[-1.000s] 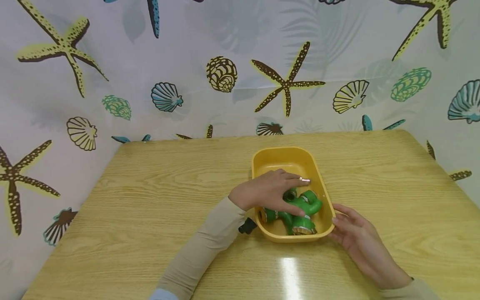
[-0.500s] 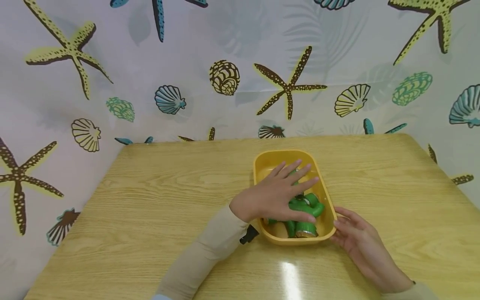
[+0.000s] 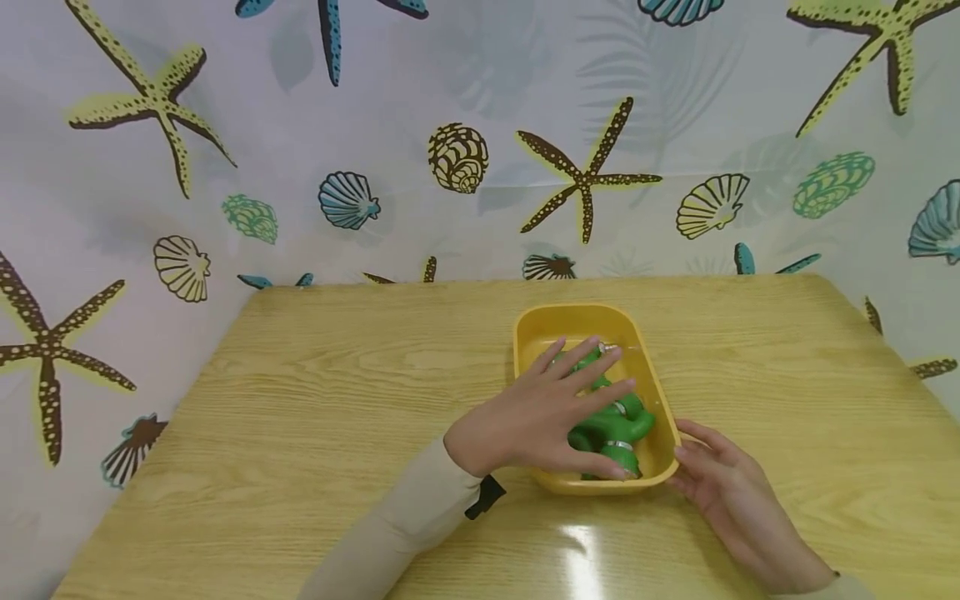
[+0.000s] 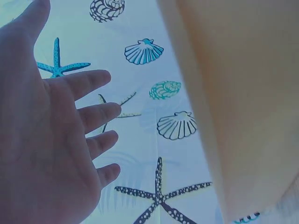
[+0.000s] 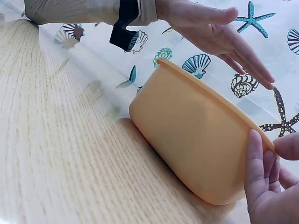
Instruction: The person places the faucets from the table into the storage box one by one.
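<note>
A yellow plastic tub [image 3: 600, 487] stands on the table, its outer wall [image 5: 196, 135] tall in the right wrist view. Inside lie several green pipe fittings [image 3: 611, 427] with silver bands, partly hidden under my left hand [image 3: 532, 417]. That hand is held palm down over the tub with its fingers spread, and nothing is in it. From the right wrist, the left hand [image 5: 219, 37] appears above the tub's rim, apart from it. My right hand [image 3: 738, 492] pinches the rim at the near right corner, thumb on the rim and fingers against the outer wall.
The wooden table [image 3: 360, 367] spreads out on both sides of the tub. Behind it hangs a white cloth [image 3: 405, 100] printed with shells and starfish. A black strap piece [image 3: 486, 497] sticks out at the left wrist, beside the tub.
My left hand has gone from curved fingers to spread ones, then drawn slightly back toward the near side. Another green fitting now shows in the tub's far half. The right hand keeps its grip.
</note>
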`<state>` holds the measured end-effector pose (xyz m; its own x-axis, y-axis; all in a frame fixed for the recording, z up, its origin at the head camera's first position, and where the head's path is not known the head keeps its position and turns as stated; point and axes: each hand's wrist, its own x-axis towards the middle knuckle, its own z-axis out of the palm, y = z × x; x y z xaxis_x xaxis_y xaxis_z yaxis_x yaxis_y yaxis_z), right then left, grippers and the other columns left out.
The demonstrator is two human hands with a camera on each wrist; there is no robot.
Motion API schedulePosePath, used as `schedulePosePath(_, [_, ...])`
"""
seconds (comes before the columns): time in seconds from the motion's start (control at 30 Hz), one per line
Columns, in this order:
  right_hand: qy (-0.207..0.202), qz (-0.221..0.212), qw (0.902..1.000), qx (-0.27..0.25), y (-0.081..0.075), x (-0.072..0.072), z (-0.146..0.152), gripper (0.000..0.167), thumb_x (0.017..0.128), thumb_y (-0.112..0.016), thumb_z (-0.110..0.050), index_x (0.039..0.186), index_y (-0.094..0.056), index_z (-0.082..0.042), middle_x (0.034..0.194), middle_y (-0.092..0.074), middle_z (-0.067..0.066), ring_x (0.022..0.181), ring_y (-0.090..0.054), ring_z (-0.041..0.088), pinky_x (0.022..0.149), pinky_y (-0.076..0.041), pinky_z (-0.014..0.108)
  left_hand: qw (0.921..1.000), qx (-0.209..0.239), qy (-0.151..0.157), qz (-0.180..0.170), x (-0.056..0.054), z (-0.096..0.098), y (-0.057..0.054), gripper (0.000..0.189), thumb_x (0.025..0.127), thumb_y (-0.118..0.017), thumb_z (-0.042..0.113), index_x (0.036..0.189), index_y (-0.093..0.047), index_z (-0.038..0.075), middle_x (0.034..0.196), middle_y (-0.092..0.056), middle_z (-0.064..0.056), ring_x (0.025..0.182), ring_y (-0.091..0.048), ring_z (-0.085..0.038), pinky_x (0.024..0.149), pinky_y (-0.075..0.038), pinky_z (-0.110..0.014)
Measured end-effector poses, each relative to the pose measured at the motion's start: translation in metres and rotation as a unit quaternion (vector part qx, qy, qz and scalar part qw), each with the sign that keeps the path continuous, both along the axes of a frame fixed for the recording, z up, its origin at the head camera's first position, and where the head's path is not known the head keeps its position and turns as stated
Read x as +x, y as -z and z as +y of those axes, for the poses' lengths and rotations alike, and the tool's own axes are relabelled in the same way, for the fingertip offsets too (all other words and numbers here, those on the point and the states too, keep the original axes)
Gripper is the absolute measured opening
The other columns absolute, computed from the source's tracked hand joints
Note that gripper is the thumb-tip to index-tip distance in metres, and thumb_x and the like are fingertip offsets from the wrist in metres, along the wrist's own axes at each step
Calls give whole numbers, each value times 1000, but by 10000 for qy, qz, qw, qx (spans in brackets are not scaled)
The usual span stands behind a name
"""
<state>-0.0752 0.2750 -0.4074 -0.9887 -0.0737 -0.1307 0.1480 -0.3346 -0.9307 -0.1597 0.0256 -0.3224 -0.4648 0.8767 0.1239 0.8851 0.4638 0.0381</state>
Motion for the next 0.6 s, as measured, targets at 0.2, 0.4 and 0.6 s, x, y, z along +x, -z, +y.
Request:
schedulePosePath(0.2, [10,19,10000,-89,0,-1,1,32,101,-45,1,116,-63,-20,109,-64,3,93,-64,18,79,-53,31,9997,153,-105,-162,1,-26,10,83,87,-52,68,153,-32,21,161,-12,-4,147,3,-22,115,3,-44])
schedulePosePath(0.4, [26,48,9997,-230,1,-1,0,33,100,-45,2,115,-65,-20,109,-65,3,91,-65,17,77,-54,30,9992,236,-315,41,-6,-52,27,84,88,-52,67,153,-32,19,160,-15,-5,147,1,-25,115,2,-44])
schedulePosePath(0.6, [30,25,9996,-266,0,-1,0,33,100,-45,2,115,-65,-19,110,-64,3,92,-65,17,78,-54,31,9972,376,-537,368,-10,-79,37,87,88,-25,78,154,-31,21,160,-16,-1,147,-3,-25,115,-1,-47])
